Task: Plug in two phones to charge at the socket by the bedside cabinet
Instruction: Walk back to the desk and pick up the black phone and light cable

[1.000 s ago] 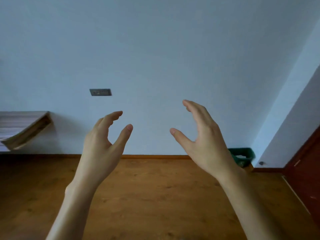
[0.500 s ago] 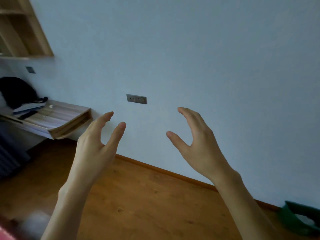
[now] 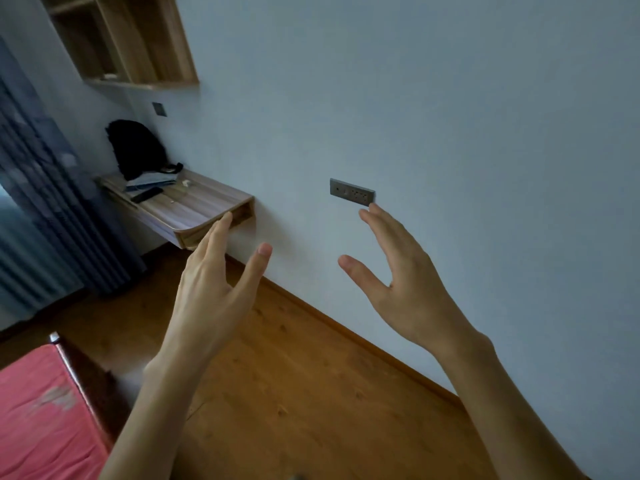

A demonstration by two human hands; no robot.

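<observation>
Both of my hands are raised in front of me with fingers spread and nothing in them. My left hand (image 3: 214,292) is in front of the corner of a wall-mounted wooden desk (image 3: 197,209). My right hand (image 3: 401,282) hovers just below a grey socket strip (image 3: 351,192) set in the pale wall. A dark flat object that may be a phone (image 3: 147,195) lies on the desk, beside some papers (image 3: 152,180). I see no charger or cable.
A black bag (image 3: 136,148) sits at the back of the desk under a wooden wall shelf (image 3: 128,39). A small grey wall plate (image 3: 159,109) is above it. Blue curtains (image 3: 38,202) hang at left. A red bed corner (image 3: 38,420) is at lower left on the wooden floor (image 3: 294,375).
My view has swung left and tilted: the desk, shelf, curtains and bed have come into sight and the green bin has left the frame. Both hands stay raised and open.
</observation>
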